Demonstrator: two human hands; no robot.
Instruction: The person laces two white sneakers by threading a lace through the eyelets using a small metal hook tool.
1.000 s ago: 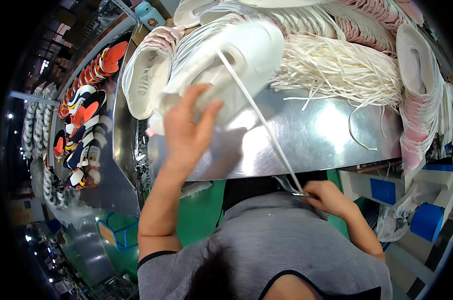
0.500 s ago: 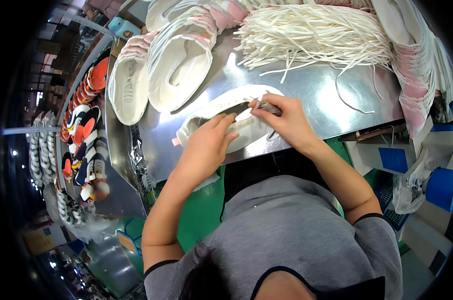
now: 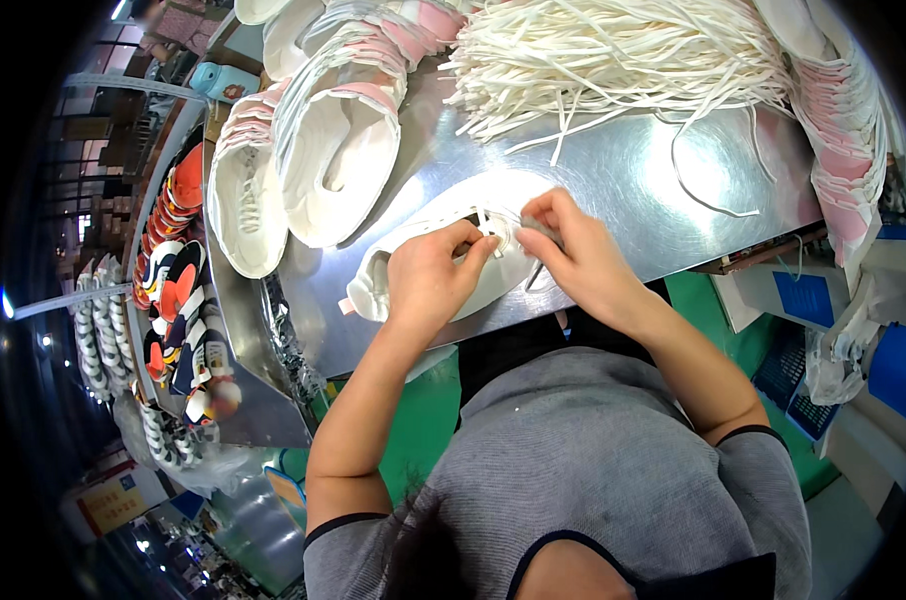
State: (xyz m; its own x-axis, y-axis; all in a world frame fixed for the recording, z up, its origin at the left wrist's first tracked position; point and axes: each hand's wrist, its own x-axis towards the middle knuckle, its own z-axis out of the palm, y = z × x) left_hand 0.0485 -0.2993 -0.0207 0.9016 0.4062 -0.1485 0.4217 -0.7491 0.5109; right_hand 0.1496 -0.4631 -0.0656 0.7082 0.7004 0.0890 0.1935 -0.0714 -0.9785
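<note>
A white shoe upper lies on its side on the shiny metal table, its toe away to the right and a pink tab at its heel. My left hand is over the upper's opening, thumb and forefinger pinched on a white shoelace at the eyelets. Just right of it, my right hand is closed round a short grey tool, mostly hidden by the fingers. The tool's tip cannot be made out. A thin dark end shows below the right hand.
A pile of loose white laces lies at the back. Nested stacks of white and pink uppers stand at back left and far right. Orange and dark shoes fill a rack at left. A blue bin is at right.
My left hand has moved right, from lying with fingers stretched over the opening to pinching at the eyelets. A white lace loop now stands up between my hands. The view has shifted slightly.
</note>
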